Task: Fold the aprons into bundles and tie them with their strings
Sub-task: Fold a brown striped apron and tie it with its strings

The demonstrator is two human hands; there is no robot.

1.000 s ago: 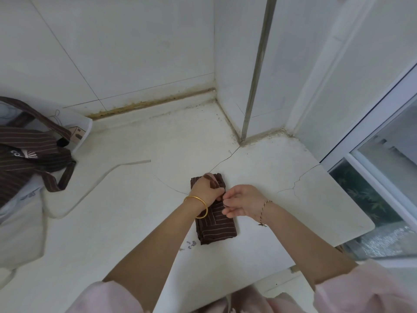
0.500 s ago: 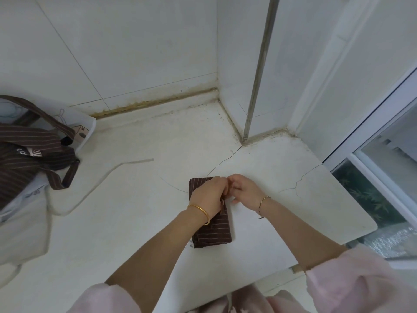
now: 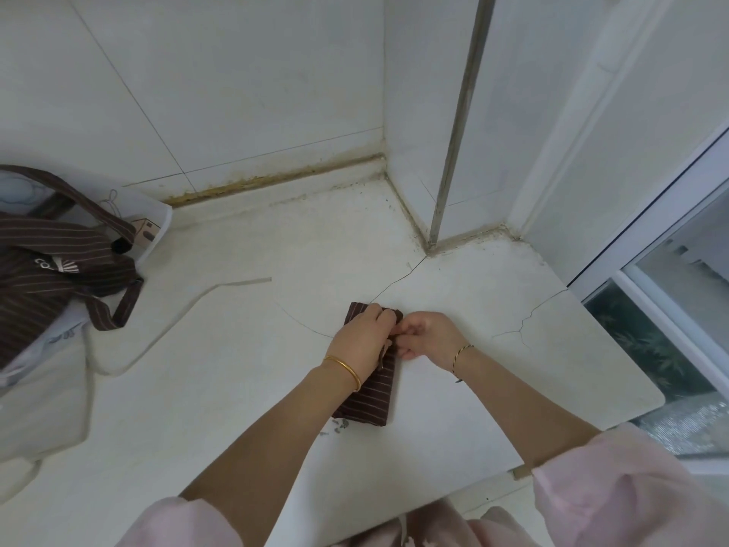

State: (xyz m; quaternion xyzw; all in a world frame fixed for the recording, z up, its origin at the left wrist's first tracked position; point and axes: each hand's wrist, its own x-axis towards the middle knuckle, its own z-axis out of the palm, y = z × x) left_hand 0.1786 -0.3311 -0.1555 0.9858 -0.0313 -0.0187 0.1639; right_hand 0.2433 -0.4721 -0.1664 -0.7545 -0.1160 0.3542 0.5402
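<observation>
A folded brown striped apron bundle (image 3: 372, 396) lies on the white counter (image 3: 236, 369) in front of me. My left hand (image 3: 361, 335) rests on its far half and pinches the brown string (image 3: 385, 351) there. My right hand (image 3: 428, 335) sits just right of the bundle, fingers curled, pinching the same string where the two hands meet. The bundle's far end peeks out beyond my left fingers. More brown striped aprons (image 3: 47, 270) are heaped at the far left, straps hanging over the counter.
A white plastic bin (image 3: 156, 215) stands under the apron heap by the tiled wall. White cloth (image 3: 43, 388) with a long white strap (image 3: 221, 290) lies left. The cracked counter ends at a rounded right edge beside a window (image 3: 670, 309).
Both hands have shifted slightly along the bundle and stay together over the string; the right hand's fingers are curled tighter against the left hand.
</observation>
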